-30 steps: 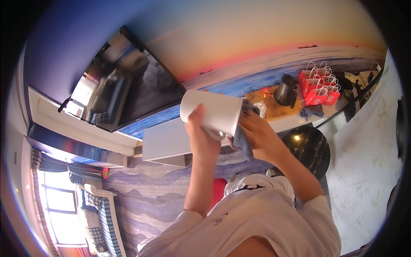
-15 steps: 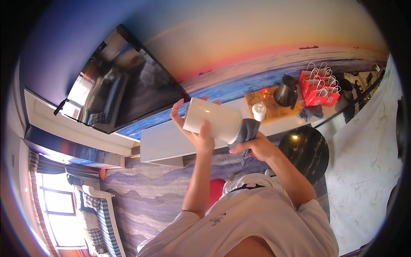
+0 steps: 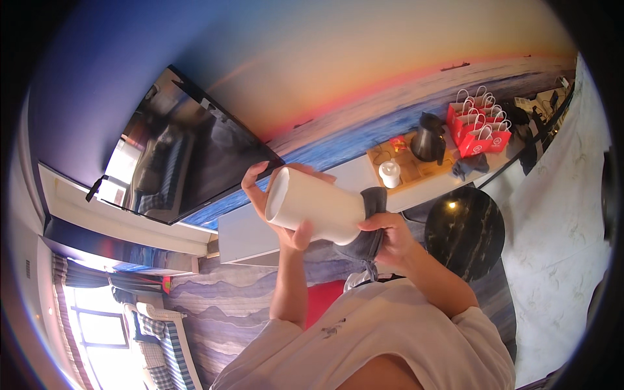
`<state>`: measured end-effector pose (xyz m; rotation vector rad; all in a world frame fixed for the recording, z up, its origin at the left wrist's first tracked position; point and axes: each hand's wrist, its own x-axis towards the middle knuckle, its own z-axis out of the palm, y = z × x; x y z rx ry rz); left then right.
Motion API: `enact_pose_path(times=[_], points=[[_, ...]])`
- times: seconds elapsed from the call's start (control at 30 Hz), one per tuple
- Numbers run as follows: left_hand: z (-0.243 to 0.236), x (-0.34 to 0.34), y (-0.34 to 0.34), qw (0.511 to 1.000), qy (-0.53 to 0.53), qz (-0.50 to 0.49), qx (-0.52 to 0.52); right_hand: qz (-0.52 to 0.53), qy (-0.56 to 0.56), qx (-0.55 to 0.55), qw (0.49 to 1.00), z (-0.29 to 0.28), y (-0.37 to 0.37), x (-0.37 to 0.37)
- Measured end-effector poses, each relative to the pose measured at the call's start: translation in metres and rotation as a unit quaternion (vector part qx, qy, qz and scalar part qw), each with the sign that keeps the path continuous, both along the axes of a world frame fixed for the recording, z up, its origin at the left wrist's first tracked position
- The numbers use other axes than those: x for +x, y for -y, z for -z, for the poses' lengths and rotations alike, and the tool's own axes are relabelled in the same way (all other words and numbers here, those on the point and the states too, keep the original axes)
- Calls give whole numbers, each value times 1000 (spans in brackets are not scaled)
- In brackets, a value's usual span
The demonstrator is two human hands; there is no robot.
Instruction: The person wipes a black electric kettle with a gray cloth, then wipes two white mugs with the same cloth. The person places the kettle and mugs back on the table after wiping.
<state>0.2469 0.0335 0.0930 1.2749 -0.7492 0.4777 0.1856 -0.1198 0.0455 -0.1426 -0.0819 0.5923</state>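
Observation:
A white, smooth, round vessel (image 3: 318,205), shaped like a jar or vase, lies tilted on its side in the air before me. My left hand (image 3: 283,214) cradles its left end, thumb on the near side and fingers behind, with one finger sticking out. A dark grey cloth (image 3: 364,247) wraps the vessel's right end. Gripped in my right hand (image 3: 394,237), the cloth is pressed against the vessel, its loose end hanging below. Whether that covered end has an opening is hidden.
Beyond my hands, a long white counter (image 3: 244,234) carries a wooden tray (image 3: 403,174) with a white lidded container (image 3: 390,173) and a dark kettle (image 3: 428,140). Red paper bags (image 3: 480,130) and another grey cloth (image 3: 469,166) lie farther right. A black round table (image 3: 465,234) stands nearby.
The vessel has turned, showing more of its flat left end, and sits slightly lower and to the left. My right hand has shifted round the rim with the cloth.

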Motion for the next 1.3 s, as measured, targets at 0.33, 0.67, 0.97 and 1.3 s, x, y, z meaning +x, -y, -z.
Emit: enact_pose_path(times=[0.33,0.67,0.97,1.3], points=[[37,14,33,939,-307,123,91,372,214,-435,791,2,28,18],[59,6,82,950,-306,68,-1,230,40,-174,957,29,33,17],[64,29,51,961,-230,151,-28,62,-91,66,992,23,72,8],[52,-10,107,928,-286,62,-230,383,97,-453,799,73,109,-1]])
